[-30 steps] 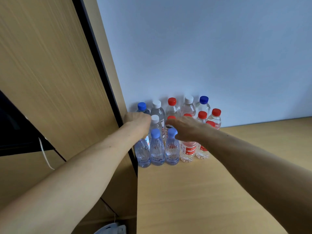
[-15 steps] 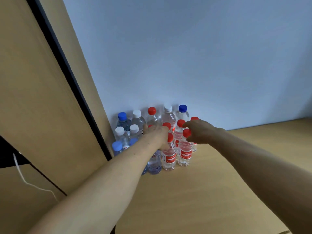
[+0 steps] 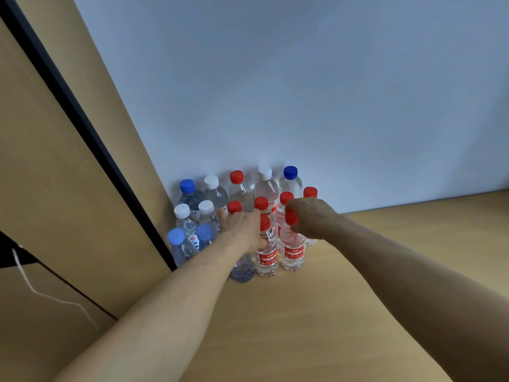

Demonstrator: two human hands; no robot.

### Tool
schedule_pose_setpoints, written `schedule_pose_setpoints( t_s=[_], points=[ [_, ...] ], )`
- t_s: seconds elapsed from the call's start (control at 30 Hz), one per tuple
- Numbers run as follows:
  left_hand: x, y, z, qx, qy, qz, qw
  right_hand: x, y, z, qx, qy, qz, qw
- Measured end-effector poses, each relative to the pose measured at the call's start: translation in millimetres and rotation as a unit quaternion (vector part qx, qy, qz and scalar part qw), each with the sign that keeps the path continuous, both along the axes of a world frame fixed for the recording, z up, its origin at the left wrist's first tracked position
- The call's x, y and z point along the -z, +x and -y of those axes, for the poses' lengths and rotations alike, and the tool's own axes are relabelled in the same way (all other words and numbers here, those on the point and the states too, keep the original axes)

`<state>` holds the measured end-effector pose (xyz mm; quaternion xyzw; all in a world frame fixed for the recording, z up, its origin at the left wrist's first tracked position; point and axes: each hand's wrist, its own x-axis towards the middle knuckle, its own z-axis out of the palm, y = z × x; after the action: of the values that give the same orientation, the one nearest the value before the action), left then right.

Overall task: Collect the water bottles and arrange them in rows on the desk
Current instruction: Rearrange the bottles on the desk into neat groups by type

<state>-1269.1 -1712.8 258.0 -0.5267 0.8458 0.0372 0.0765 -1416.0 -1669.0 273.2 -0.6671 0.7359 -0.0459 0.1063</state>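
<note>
Red-labelled bottle point(image 3: 293, 253), white print unreadable, right hand point(image 3: 311, 220) gripping its neck, left hand point(image 3: 243, 230) beside it, hold unclear

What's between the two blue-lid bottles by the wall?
Three bottles, per the head view: first white-capped bottle, red-capped bottle, second white-capped bottle.

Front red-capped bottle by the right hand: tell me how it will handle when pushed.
Tall and narrow, the front red-capped bottle would probably tip rather than slide if pushed near the cap. It seems full, so likely heavy for its size and stiff. The bottle beside it stands close, so it may knock that.
</note>
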Motion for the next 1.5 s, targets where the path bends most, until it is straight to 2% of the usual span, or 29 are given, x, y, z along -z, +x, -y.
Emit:
schedule_pose_setpoints(
  t_s=[0.3, 0.5, 0.63, 0.8, 1.0, 1.1, 1.2, 1.33, 1.5],
  points=[
    [-7.7, 2.5, 2.0, 0.001, -0.018, 0.021, 1.0, 0.4, 7.6, 3.8, -0.032, -0.008, 0.01, 0.999],
    [-3.8, -2.8, 4.6, 0.001, 0.019, 0.011, 1.0, 1.5, 2.7, 4.8, -0.021, 0.019, 0.016, 0.999],
    [-1.6, -9.5, 4.7, 0.011, -0.022, 0.015, 1.0, -0.7, 0.6, 4.1, -0.023, 0.022, 0.009, 0.999],
    [-1.7, -14.3, 3.8, 0.019, -0.028, 0.02, 0.999, -0.5, -3.8, 5.3, -0.023, 0.021, 0.005, 1.0],
    [-8.3, -9.5, 6.9, 0.013, 0.028, 0.025, 0.999, 2.0, -3.8, 5.4, -0.03, 0.028, 0.01, 0.999],
    [-30.4, -4.9, 16.9, -0.001, 0.116, -0.059, 0.991, -0.2, -13.9, 6.7, -0.028, 0.05, 0.03, 0.998],
    [-53.1, 2.5, 33.3, -0.02, 0.14, -0.13, 0.981, -6.0, -21.0, 9.7, -0.026, 0.05, 0.045, 0.997],
    [-55.8, 11.0, 48.0, -0.059, 0.118, -0.125, 0.983, -10.6, -23.4, 12.3, -0.029, 0.045, 0.046, 0.997],
    [-49.9, -1.1, 33.1, -0.02, 0.148, -0.086, 0.985, -11.7, -27.7, 13.9, -0.031, 0.052, 0.056, 0.997]
  ],
)
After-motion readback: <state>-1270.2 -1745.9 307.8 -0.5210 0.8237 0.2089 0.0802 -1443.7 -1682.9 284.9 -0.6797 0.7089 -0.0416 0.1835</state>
